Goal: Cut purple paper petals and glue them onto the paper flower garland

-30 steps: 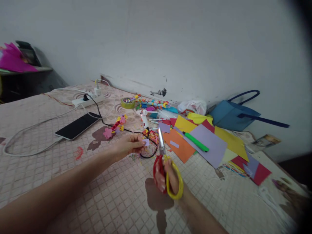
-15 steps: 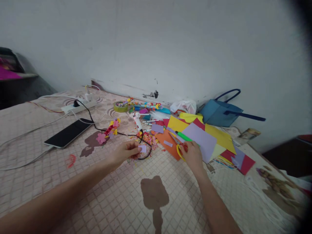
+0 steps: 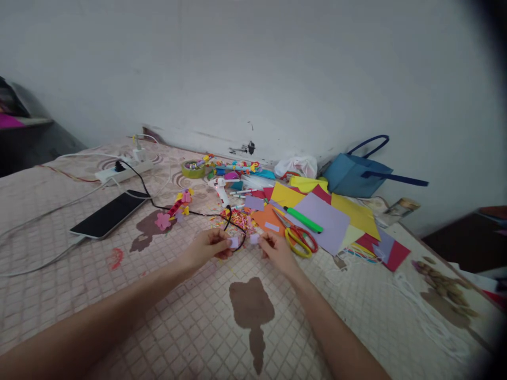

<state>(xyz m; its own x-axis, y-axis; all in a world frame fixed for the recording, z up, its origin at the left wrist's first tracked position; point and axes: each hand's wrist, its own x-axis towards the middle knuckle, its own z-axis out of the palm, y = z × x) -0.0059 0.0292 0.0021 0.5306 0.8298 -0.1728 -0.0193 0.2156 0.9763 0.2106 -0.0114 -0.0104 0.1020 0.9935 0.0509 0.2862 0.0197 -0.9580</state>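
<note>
Between thumb and fingers, my left hand (image 3: pixel 213 245) pinches a small lilac paper piece (image 3: pixel 234 243). My right hand (image 3: pixel 278 253) pinches another small lilac piece (image 3: pixel 254 239), a short gap away from the first. Scissors (image 3: pixel 301 240) with yellow and red handles lie just right of my right hand, beside a green marker (image 3: pixel 304 220). A lilac strip (image 3: pixel 272 227) rests on the orange sheet (image 3: pixel 263 217). Beyond my hands is a pile of colourful paper scraps (image 3: pixel 237 218), with a white glue gun (image 3: pixel 220 191) behind it.
Coloured sheets (image 3: pixel 325 216) spread to the right, near a blue bag (image 3: pixel 354 174). On the left lie a phone (image 3: pixel 109 215), a power strip (image 3: pixel 124 171) and a flower-decorated strip (image 3: pixel 174 209). A black cable (image 3: pixel 194 213) crosses the table. A tape roll (image 3: pixel 193 170) lies at the back.
My right hand has let go of the scissors, leaving them on the table. It has moved left towards my left hand and now pinches a small lilac piece.
</note>
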